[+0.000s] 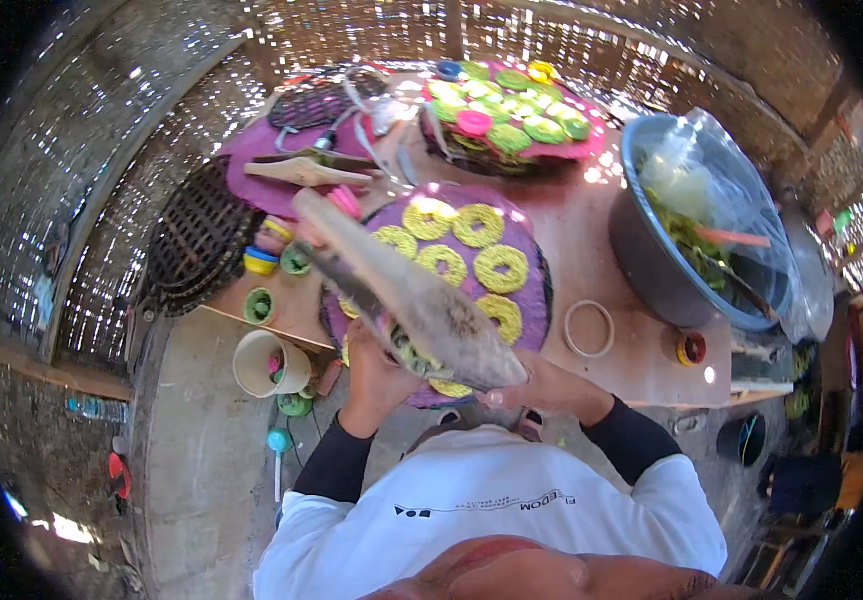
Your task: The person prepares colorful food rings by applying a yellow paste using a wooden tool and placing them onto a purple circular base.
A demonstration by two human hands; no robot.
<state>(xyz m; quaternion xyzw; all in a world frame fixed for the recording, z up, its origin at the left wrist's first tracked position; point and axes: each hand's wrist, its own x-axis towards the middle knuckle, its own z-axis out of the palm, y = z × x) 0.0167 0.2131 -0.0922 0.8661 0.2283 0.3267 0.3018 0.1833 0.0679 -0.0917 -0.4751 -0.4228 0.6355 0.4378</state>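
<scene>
A long, pale, worn press tool (421, 290) is tilted across a purple round mat (361, 225), with flattened yellow rings (476, 225) on the mat. My right hand (546, 385) is closed on the tool's near end. My left hand (376, 370) is closed at the tool's left side, around a piece with green material in it, largely hidden under the tool. Small colored ring moulds (261, 258) sit left of the mat. A green-filled cup (258, 306) is below them. A white ring (588, 328) lies right of the mat.
A large tub (651, 270) with greens and plastic bags stands at the right. Green discs on a pink tray (586, 145) sit at the back. Woven trays (191, 230) and another hinged board (311, 170) lie at the left. A white bucket (256, 365) is beside the table edge.
</scene>
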